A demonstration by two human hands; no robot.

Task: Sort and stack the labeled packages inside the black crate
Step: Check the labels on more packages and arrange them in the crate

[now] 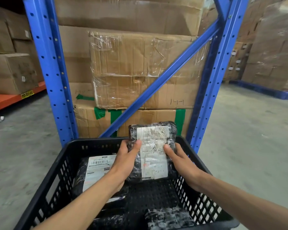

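A black perforated crate (pixel 60 170) stands in front of me. Above its middle I hold a black plastic-wrapped package with a white label (pixel 154 151), tilted upright. My left hand (pixel 125 161) grips its left edge and my right hand (pixel 179 161) grips its right edge. A second labeled package (pixel 96 168) lies flat in the crate's left half, partly under my left forearm. Another dark wrapped package (pixel 169 217) lies at the crate's near right, and more dark wrapping (pixel 113 213) shows at the near middle.
A blue steel rack (pixel 50 72) with a diagonal brace rises right behind the crate, filled with stacked cardboard boxes (pixel 140 72). An orange shelf beam (pixel 10 98) with boxes is at left. Wrapped pallets (pixel 273 47) stand at the far right on grey concrete floor.
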